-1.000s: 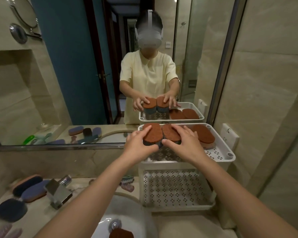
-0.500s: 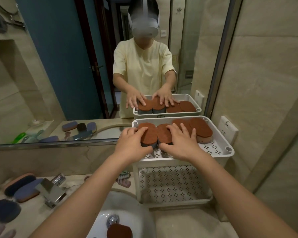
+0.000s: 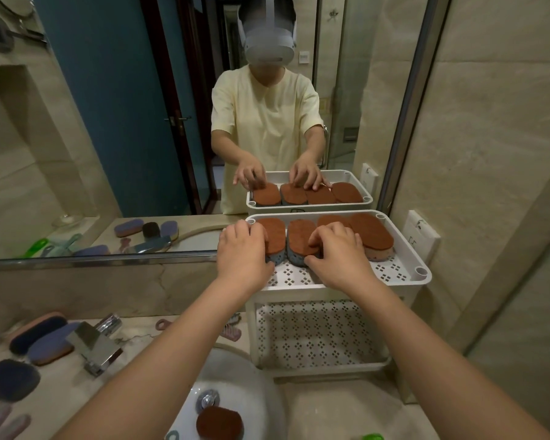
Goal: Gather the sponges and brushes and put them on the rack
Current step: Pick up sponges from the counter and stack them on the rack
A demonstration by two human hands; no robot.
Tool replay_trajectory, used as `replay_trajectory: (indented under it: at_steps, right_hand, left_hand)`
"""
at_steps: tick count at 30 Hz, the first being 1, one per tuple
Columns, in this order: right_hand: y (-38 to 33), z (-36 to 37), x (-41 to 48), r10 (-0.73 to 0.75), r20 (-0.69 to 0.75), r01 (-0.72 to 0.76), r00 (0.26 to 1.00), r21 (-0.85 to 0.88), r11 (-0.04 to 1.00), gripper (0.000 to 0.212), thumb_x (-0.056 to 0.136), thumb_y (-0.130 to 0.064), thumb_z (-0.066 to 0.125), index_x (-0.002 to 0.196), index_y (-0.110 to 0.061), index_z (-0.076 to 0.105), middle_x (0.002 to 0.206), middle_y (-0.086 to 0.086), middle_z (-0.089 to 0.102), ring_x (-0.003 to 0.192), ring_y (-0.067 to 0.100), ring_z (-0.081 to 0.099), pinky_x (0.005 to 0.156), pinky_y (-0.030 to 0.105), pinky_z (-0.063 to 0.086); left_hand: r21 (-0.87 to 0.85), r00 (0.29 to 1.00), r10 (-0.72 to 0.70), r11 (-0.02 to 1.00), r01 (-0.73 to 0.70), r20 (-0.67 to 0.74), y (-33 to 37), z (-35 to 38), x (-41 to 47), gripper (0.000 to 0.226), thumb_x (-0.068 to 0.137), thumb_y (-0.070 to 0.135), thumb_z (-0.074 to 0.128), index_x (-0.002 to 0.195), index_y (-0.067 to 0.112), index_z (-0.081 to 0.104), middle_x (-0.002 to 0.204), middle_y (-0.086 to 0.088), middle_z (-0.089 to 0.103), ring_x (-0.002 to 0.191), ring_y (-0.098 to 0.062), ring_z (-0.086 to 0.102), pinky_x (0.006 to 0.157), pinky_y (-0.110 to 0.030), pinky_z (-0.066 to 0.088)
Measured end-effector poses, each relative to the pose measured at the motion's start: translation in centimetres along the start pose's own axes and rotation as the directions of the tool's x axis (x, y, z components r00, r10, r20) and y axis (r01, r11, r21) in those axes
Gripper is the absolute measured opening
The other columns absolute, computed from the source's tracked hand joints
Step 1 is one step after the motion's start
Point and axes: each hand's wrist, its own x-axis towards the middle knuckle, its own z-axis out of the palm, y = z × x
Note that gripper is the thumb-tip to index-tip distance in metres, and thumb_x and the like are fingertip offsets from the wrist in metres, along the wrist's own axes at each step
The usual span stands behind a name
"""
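Four rust-topped oval sponges (image 3: 302, 241) in a row along the back edge of the white perforated plastic rack's top tray (image 3: 394, 271). Left hand (image 3: 243, 255) loosely cupping the leftmost sponge, right hand (image 3: 338, 254) curled over the second, fingers resting, not clenched.

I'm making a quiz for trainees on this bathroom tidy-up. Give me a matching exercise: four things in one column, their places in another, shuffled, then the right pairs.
Things:
1. brown-topped sponge under the left hand
2. brown sponge lying alone
3. dark blue sponge
4. white wall socket

Places:
A. on the counter left of the faucet
B. on the tiled wall right of the rack
C. in the sink basin near the drain
D. in the rack's top tray

Pairs: 1-D, 2-C, 3-A, 4-B
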Motion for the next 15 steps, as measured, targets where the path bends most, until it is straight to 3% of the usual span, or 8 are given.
replay_trajectory:
  at_steps: [3, 8, 12, 15]
  right_hand:
    - [-0.1, 0.0, -0.1, 0.003, -0.025, -0.003, 1.000, 0.004, 1.000, 0.024, 0.083, -0.030, 0.067, 0.102, -0.036, 0.054, 0.108, -0.010, 0.040, 0.118, 0.018, 0.040, 0.114, 0.046, 0.027]
    - [-0.2, -0.2, -0.3, 0.027, -0.093, -0.030, 0.995, -0.038, 0.999, 0.029, 0.088, -0.025, 0.062, 0.116, -0.035, 0.060, 0.114, -0.006, 0.046, 0.119, 0.019, 0.040, 0.114, 0.048, 0.027]
    - [-0.4, -0.3, -0.5, 0.041, -0.104, -0.049, 0.994, -0.080, 0.996, 0.033, 0.090, -0.026, 0.060, 0.122, -0.034, 0.061, 0.117, -0.004, 0.048, 0.120, 0.021, 0.041, 0.113, 0.047, 0.028]
    - [-0.5, -0.5, -0.8, 0.024, -0.150, -0.032, 0.988, -0.049, 0.998, 0.034, 0.087, -0.022, 0.059, 0.120, -0.032, 0.062, 0.115, -0.005, 0.051, 0.118, 0.019, 0.042, 0.111, 0.045, 0.033]
  left_hand:
    - [-0.006, 1.000, -0.002, 1.000, 0.002, 0.008, 0.3, -0.2, 0.2, 0.034, 0.080, 0.029, 0.070, 0.109, 0.024, 0.052, 0.118, -0.001, 0.048, 0.113, -0.023, 0.043, 0.098, -0.034, 0.037]
    - [-0.081, 1.000, -0.004, 0.997, 0.003, -0.008, 0.7, -0.2, 0.0, 0.024, 0.081, 0.018, 0.067, 0.100, 0.026, 0.055, 0.113, 0.002, 0.048, 0.110, -0.021, 0.044, 0.086, -0.032, 0.041]
    - [-0.198, 1.000, -0.008, 0.980, 0.006, -0.005, 0.3, -0.4, -0.4, 0.020, 0.082, 0.023, 0.066, 0.100, 0.029, 0.057, 0.111, 0.005, 0.050, 0.110, -0.017, 0.046, 0.088, -0.032, 0.044]
    - [-0.288, 1.000, 0.011, 0.958, -0.013, -0.005, -0.2, -0.5, -1.2, 0.027, 0.084, 0.030, 0.064, 0.110, 0.029, 0.060, 0.116, 0.008, 0.052, 0.112, -0.013, 0.048, 0.091, -0.032, 0.045]
